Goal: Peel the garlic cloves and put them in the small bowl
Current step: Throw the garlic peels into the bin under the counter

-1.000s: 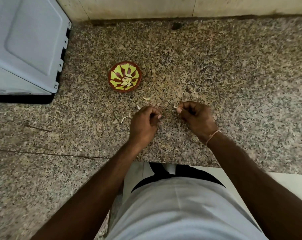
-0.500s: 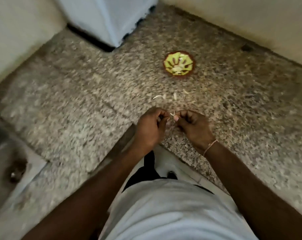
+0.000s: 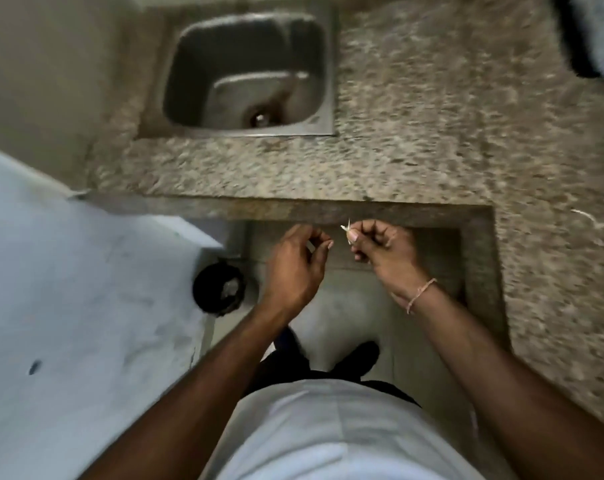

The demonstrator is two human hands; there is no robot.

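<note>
Below the steel sink (image 3: 248,77), over the floor and off the granite worktop (image 3: 414,133), the left hand (image 3: 295,268) hangs with fingers loosely curled, gripping nothing I can make out. Just right of it, the right hand (image 3: 385,249) pinches a pale garlic clove (image 3: 347,232), papery skin sticking up — peeling looks unfinished. The small bowl is out of view, so I cannot count peeled cloves. Left of the sink stands a white appliance (image 3: 68,289); a black bin (image 3: 220,289) sits beside it.
</note>
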